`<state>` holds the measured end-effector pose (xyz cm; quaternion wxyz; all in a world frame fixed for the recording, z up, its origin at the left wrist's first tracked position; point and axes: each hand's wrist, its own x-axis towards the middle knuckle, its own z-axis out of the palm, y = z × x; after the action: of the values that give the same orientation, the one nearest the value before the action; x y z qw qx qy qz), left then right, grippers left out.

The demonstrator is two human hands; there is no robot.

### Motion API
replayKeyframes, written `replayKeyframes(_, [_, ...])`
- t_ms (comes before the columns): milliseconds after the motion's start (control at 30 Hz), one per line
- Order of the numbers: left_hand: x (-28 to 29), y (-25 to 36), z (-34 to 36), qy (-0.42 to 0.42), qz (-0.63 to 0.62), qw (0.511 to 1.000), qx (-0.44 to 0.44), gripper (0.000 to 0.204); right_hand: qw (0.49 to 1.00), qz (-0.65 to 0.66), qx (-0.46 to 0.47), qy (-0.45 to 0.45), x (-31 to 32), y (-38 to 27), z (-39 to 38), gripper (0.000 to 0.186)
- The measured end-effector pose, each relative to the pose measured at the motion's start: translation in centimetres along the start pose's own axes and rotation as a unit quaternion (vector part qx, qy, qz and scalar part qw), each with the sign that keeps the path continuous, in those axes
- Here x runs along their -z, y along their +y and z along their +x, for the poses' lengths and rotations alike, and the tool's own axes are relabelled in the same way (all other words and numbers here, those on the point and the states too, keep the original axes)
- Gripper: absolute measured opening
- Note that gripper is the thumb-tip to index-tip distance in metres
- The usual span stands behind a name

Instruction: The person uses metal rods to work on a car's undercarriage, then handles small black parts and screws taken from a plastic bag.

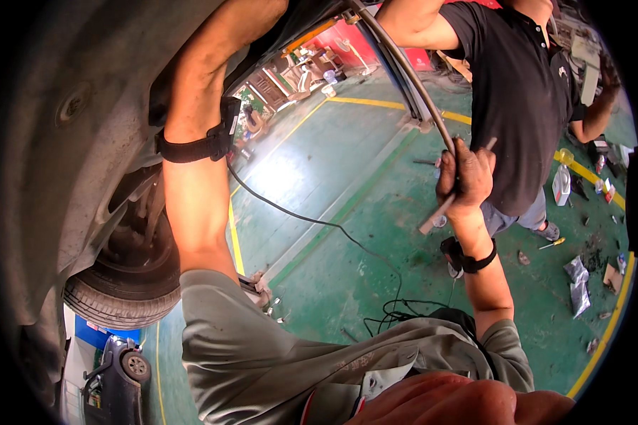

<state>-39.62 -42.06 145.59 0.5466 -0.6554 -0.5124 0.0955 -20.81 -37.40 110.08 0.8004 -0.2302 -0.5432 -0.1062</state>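
My left arm reaches up beneath a raised car's underside [57, 134]. The back part of my left hand [242, 28] shows at the top edge, but its fingers are out of sight, so what it touches is hidden. On the right, my right hand [468, 173] is closed round the lower end of a long metal bar [418, 81], which runs up and left out of view and looks bent by the lens. A short metal rod [436, 217] crosses that bar at my fist and sticks out on both sides. I cannot tell whether the two are joined.
A co-worker in a black shirt [521, 92] stands close on the right. The car's tyre [124, 301] hangs at the left. A black cable [319, 221] trails over the green floor [319, 283]. A white jug [561, 185] and a silver bag [578, 287] lie right.
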Motion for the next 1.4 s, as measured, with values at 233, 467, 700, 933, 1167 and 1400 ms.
replayKeyframes(233, [4.3, 5.5, -0.9, 0.063, -0.169, 0.971, 0.156, 0.044, 0.919, 0.278, -0.275, -0.056, 0.0, -1.6, -1.4, 0.018])
replayKeyframes(467, [-5.1, -4.6, 0.4, 0.079, 0.418, 0.881, -0.206, 0.039, 0.861, 0.375, -0.339, -0.05, -0.2, -2.0, -1.1, 0.023])
replayKeyframes(700, [-1.3, -1.3, 0.4, -0.018, 0.43, 0.884, -0.183, 0.041, 0.616, 0.649, -0.446, -0.033, -0.9, -1.7, -0.9, 0.036])
replayKeyframes(933, [3.3, 3.2, -0.1, 0.033, -0.252, 0.954, 0.157, 0.037, 0.431, 0.741, -0.51, -0.062, -0.5, -1.7, -0.5, 0.041])
replayKeyframes(1167, [-0.7, -1.4, -0.5, 0.122, 0.133, 0.982, -0.06, 0.027, 0.474, 0.741, -0.47, -0.075, -0.9, -0.9, -1.4, 0.039])
replayKeyframes(1400, [-0.3, 10.0, -6.9, 0.217, -0.408, 0.839, 0.288, 0.014, 0.561, 0.596, -0.57, -0.076, 5.7, 0.3, -7.8, 0.035])
